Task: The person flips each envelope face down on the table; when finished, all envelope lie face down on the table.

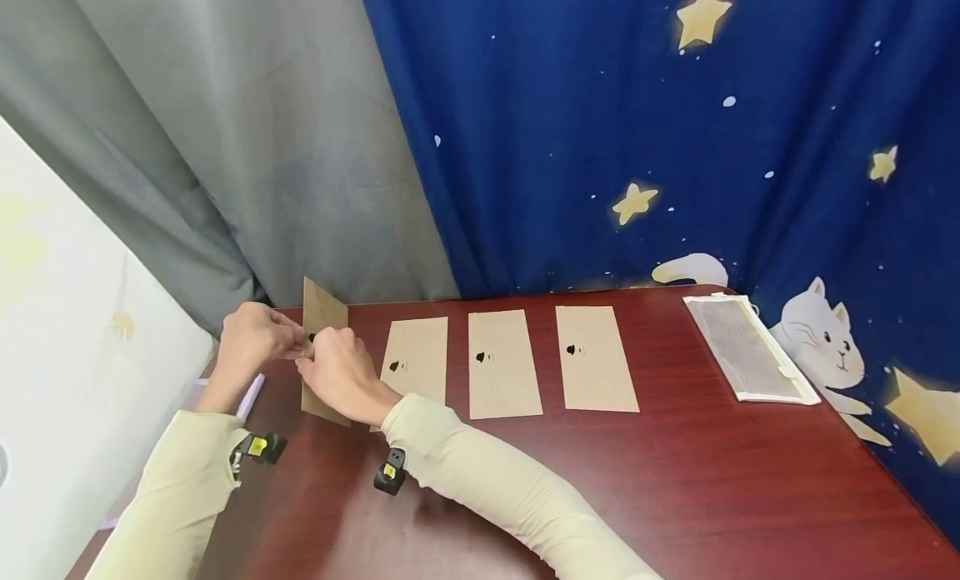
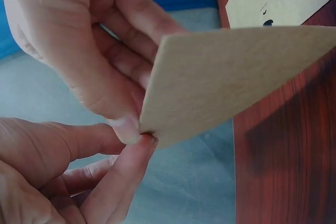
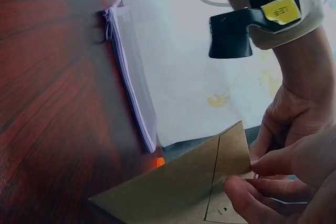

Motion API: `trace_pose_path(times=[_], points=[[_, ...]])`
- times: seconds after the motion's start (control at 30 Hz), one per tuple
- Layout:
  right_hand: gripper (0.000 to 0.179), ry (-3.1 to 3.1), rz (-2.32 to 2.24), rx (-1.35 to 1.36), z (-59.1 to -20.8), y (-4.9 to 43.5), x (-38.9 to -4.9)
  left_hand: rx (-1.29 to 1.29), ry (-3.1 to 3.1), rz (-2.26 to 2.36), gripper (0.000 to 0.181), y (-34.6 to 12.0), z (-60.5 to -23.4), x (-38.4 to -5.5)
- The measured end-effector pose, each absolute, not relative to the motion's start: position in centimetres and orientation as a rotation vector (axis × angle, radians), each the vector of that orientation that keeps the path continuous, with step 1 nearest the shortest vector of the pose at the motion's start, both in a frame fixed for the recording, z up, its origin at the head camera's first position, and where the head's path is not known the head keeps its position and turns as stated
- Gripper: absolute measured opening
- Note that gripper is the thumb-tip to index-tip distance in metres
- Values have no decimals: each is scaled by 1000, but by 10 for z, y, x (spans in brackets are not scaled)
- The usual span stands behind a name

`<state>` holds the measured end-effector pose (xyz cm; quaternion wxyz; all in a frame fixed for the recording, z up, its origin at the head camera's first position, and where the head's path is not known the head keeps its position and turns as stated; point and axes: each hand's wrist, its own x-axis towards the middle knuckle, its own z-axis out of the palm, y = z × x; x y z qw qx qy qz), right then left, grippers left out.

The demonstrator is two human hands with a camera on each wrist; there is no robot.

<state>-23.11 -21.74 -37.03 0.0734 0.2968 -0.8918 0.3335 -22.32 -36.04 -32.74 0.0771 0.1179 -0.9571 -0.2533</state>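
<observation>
Long pale cream sleeves [image 1: 480, 472] on both arms, snug down to the wrists. Each wrist has a small black camera mount strapped on — the one by the left hand [image 1: 251, 342] carries a yellow sticker [image 3: 281, 10] with a metal screw poking out beside it. Right hand [image 1: 341, 376] is bare — same black-and-yellow gadget [image 1: 390, 470] below it.

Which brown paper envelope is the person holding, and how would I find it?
Start at the dark red wooden table and find the row of flat brown paper envelopes. Go to its left end, by the grey curtain. The held brown envelope is the only one lifted off the table, pinched by the left hand and right hand.
</observation>
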Motion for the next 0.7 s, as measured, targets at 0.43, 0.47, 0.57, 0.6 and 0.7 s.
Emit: trace_pose_path(times=[0.43, 0.47, 0.57, 0.6, 0.7], points=[[27, -2603, 789, 868, -367, -212, -226, 319, -2792, -815, 20, -347, -321, -216], [29, -2592, 768, 868, -368, -211, -225, 323, -2787, -814, 21, -346, -320, -216], [36, -2574, 719, 847, -368, -209, -225, 341, -2769, -834, 25, -344, -321, -214], [38, -2573, 717, 838, -367, -208, -226, 358, -2763, -842, 28, -345, -323, -214], [41, -2568, 758, 798, -363, -203, -229, 437, -2754, -927, 47, -351, -331, -216]])
